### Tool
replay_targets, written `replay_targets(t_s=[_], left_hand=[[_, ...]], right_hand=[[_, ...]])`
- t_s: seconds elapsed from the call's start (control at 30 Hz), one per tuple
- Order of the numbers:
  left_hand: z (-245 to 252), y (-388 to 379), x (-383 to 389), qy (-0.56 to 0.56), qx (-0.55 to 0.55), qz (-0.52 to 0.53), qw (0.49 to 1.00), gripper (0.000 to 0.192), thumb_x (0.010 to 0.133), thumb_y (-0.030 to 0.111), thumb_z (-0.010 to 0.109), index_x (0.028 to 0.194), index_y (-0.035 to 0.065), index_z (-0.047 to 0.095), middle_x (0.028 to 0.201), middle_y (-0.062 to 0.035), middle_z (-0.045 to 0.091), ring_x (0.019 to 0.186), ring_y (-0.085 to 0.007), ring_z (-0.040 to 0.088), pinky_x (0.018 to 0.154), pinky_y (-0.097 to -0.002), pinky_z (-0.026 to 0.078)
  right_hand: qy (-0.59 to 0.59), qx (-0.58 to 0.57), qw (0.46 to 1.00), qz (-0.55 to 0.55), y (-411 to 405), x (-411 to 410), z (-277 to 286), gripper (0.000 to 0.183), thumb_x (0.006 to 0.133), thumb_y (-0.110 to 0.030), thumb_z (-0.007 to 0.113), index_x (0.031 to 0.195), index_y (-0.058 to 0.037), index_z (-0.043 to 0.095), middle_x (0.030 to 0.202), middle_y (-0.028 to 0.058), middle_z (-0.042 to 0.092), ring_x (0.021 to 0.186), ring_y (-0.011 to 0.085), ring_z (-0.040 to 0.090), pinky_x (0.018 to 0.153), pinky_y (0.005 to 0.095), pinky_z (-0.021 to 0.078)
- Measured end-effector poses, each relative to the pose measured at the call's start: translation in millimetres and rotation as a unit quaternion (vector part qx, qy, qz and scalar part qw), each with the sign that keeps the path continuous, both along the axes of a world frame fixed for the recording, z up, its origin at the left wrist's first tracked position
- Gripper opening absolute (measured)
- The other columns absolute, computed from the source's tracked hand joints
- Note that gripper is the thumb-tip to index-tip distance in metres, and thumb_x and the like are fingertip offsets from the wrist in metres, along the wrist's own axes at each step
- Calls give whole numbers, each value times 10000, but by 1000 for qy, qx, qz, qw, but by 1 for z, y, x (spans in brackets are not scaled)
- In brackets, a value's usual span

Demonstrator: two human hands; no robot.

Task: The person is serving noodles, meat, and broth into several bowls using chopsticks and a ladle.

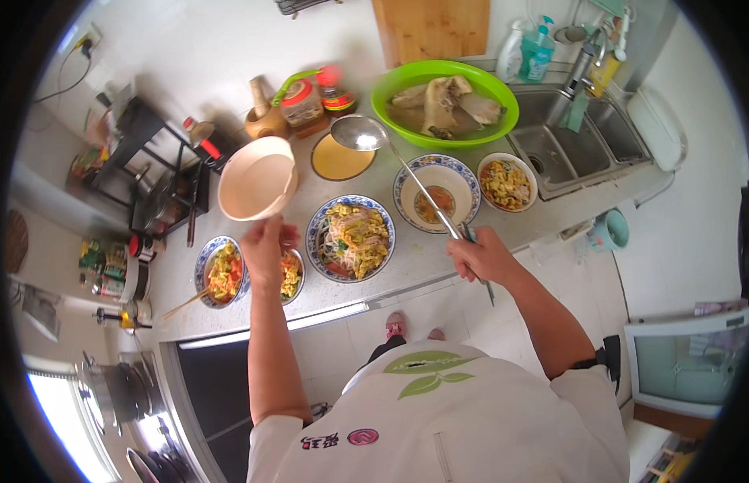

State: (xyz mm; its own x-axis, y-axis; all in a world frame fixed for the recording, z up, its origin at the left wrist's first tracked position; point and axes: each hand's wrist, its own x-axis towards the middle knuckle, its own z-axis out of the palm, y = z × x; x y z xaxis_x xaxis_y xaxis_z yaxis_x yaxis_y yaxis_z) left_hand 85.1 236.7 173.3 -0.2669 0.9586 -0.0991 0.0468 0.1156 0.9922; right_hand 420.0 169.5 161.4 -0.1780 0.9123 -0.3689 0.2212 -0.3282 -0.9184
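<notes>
My left hand [268, 246] grips a cream-coloured bowl [253, 178] at its near edge and holds it tilted above the counter. My right hand [483, 255] is closed around the handle of a metal ladle [356, 133], whose bowl hangs out over the back of the counter. Below the ladle's shaft stands a blue-patterned bowl [404, 196] with some reddish broth in the bottom. Between my hands sits another patterned bowl [312, 256] of noodles topped with scrambled egg [368, 232]. My left wrist partly hides a smaller bowl of egg [290, 275].
At the back, a green basin [383, 130] holds large pieces of meat in liquid, beside a steel sink [567, 157]. A white bowl [508, 182] of egg, a bowl with chopsticks [223, 271], a yellow round mat [341, 160], jars and a black rack [169, 175] share the counter.
</notes>
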Motion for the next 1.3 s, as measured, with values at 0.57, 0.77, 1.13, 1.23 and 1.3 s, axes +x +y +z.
replay_targets(t_s=[0.57, 0.77, 1.13, 1.23, 1.3], left_hand=[[-84, -167, -70, -45, -182, -99, 977, 235, 865, 165, 556, 941, -53, 592, 780, -146, 648, 670, -207, 644, 604, -290, 536], [-99, -170, -134, -70, -212, -109, 969, 233, 857, 145, 562, 955, -64, 596, 795, -146, 650, 700, -211, 654, 599, -292, 537], [-115, -125, -184, -105, -241, -244, 934, 379, 881, 166, 543, 1190, -46, 486, 926, -132, 634, 813, -187, 630, 689, -290, 522], [-117, -115, -185, -104, -245, -259, 929, 438, 879, 160, 537, 1252, -43, 428, 965, -137, 628, 827, -189, 628, 691, -293, 521], [-114, -110, -181, -98, -250, -273, 924, 457, 885, 142, 516, 1286, -36, 388, 997, -154, 620, 842, -204, 629, 698, -300, 525]], right_hand=[[279, -215, 936, 24, 114, -115, -30, 401, 881, -422, 428, 732, -63, 530, 509, 27, 472, 348, 96, 324, 335, 244, 215], [235, -221, 942, -89, 137, -161, -41, 552, 924, -491, 364, 867, 24, 556, 517, 21, 417, 395, 80, 315, 349, 217, 205], [141, -143, 975, -94, 138, -201, -17, 483, 937, -371, 366, 1077, 83, 451, 825, 265, 623, 460, 130, 447, 374, 222, 305], [159, -107, 973, -126, 131, -200, -19, 527, 940, -401, 338, 1103, 87, 451, 850, 267, 624, 506, 143, 488, 427, 251, 357], [173, -117, 968, -139, 123, -201, -10, 539, 938, -419, 328, 1097, 80, 459, 843, 255, 627, 516, 147, 494, 445, 268, 374]])
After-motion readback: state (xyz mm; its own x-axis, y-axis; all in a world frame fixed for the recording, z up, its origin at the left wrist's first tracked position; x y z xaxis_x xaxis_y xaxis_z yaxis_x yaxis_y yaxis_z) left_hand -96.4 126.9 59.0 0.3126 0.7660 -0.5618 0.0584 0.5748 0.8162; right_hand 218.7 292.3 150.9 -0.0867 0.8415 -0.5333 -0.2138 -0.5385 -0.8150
